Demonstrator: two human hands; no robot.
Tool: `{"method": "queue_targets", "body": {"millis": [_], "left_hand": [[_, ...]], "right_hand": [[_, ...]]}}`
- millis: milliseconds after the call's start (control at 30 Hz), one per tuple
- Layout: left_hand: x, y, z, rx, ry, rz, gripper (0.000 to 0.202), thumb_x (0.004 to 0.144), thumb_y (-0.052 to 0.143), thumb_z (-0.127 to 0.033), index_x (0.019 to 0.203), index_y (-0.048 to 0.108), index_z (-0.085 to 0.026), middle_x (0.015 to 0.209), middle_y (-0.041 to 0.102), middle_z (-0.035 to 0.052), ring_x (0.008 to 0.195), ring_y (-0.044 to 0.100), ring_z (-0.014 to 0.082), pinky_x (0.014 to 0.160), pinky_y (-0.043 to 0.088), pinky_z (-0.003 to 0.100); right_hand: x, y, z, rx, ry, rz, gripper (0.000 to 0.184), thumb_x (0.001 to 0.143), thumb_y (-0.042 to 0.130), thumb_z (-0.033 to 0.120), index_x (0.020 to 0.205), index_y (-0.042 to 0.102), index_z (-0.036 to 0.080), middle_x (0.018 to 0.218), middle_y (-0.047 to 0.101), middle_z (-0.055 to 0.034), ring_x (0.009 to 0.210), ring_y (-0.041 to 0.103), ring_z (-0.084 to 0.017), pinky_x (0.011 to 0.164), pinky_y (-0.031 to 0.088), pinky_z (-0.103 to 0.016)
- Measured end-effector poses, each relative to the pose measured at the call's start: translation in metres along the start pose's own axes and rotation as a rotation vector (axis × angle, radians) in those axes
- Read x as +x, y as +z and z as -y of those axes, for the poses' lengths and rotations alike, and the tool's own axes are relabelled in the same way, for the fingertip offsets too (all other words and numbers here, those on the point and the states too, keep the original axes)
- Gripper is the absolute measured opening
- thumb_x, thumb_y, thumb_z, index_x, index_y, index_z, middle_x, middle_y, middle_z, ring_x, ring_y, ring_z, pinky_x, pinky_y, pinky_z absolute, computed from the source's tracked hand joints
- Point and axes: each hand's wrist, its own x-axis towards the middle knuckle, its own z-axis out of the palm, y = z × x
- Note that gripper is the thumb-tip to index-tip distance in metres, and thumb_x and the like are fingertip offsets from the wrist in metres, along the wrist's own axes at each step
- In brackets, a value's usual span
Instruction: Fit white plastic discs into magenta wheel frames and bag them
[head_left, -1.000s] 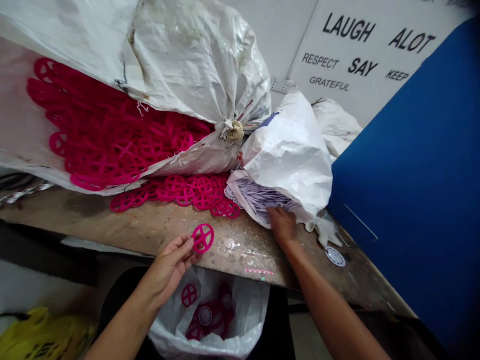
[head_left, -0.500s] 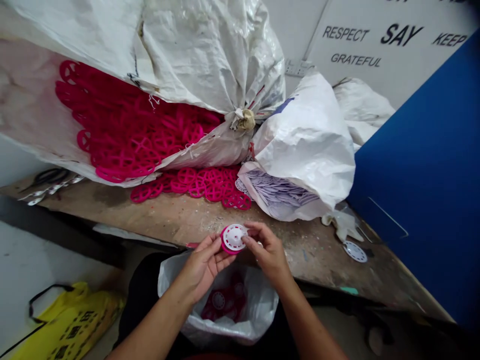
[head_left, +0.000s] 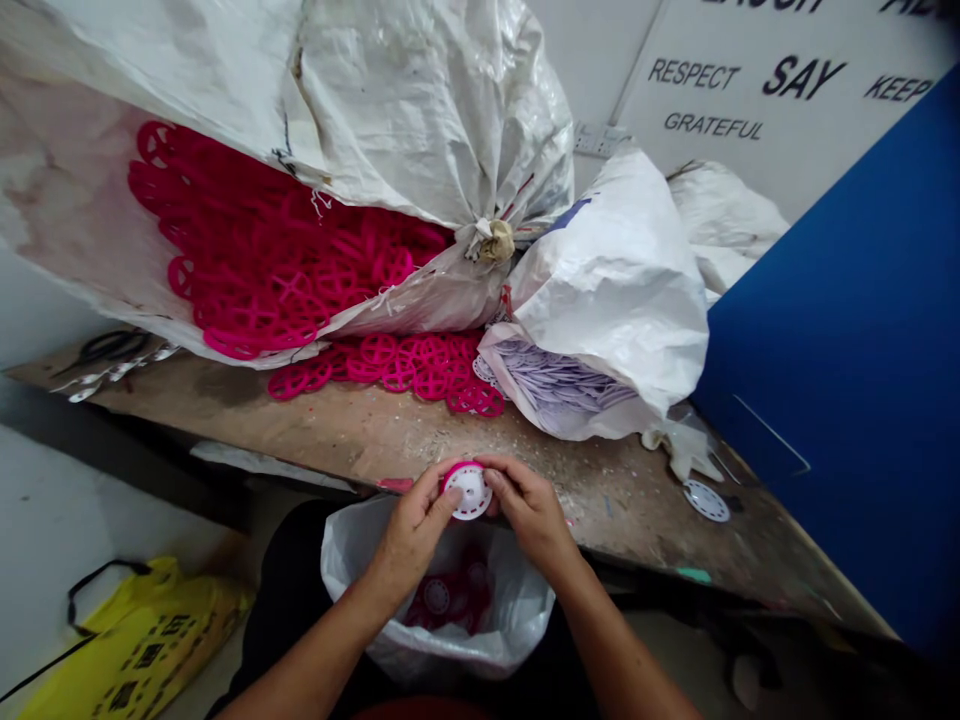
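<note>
While the left hand (head_left: 411,530) and right hand (head_left: 531,510) pinch a white disc (head_left: 471,492) against a pink ring (head_left: 451,472) between their fingers, directly above a white bag (head_left: 352,560), uneven pressure could let the pair slip and drop in. The bench (head_left: 225,405) edge lies just beyond the hands, with loose pink rings (head_left: 390,362) farther ahead; nothing stands between the hands.

The round white plastic disc (head_left: 471,492) has a ring of small holes and lies over a magenta plastic wheel (head_left: 455,467). More spoked magenta wheels (head_left: 382,362) lie on the worktop (head_left: 300,425), and the flat board (head_left: 840,380) is deep blue.
</note>
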Motion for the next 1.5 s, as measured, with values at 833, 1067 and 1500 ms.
{"method": "queue_targets", "body": {"millis": [833,1067,1500], "left_hand": [[0.128,-0.056,-0.01,1.193,0.405,-0.149,0.019,0.085,0.05,-0.017,0.096,0.066,-0.018,0.101,0.064,0.0079,0.099,0.058,0.0218,0.089,0.043,0.034],[0.164,-0.049,-0.004,1.262,0.318,-0.169,0.049,0.082,0.058,-0.021,0.13,0.047,-0.02,0.123,0.056,0.0111,0.11,0.053,0.0252,0.094,0.039,0.037],[0.175,-0.046,-0.011,1.164,0.177,-0.263,0.051,0.071,0.07,-0.027,0.12,0.056,-0.025,0.106,0.063,0.0087,0.106,0.054,0.0296,0.092,0.037,0.042]], "right_hand": [[0.071,-0.125,-0.054,-0.848,0.063,-0.078,0.034,0.088,0.043,0.041,0.096,0.068,0.02,0.094,0.071,-0.0079,0.087,0.064,-0.025,0.072,0.045,-0.032],[0.084,-0.128,-0.058,-0.772,0.165,-0.082,0.031,0.074,0.06,0.037,0.099,0.064,0.02,0.089,0.068,-0.005,0.079,0.062,-0.021,0.066,0.043,-0.028],[0.056,-0.122,-0.044,-0.615,-0.01,-0.443,0.033,0.077,0.054,0.047,0.092,0.063,0.019,0.074,0.065,-0.0035,0.066,0.059,-0.019,0.063,0.042,-0.03]]}}
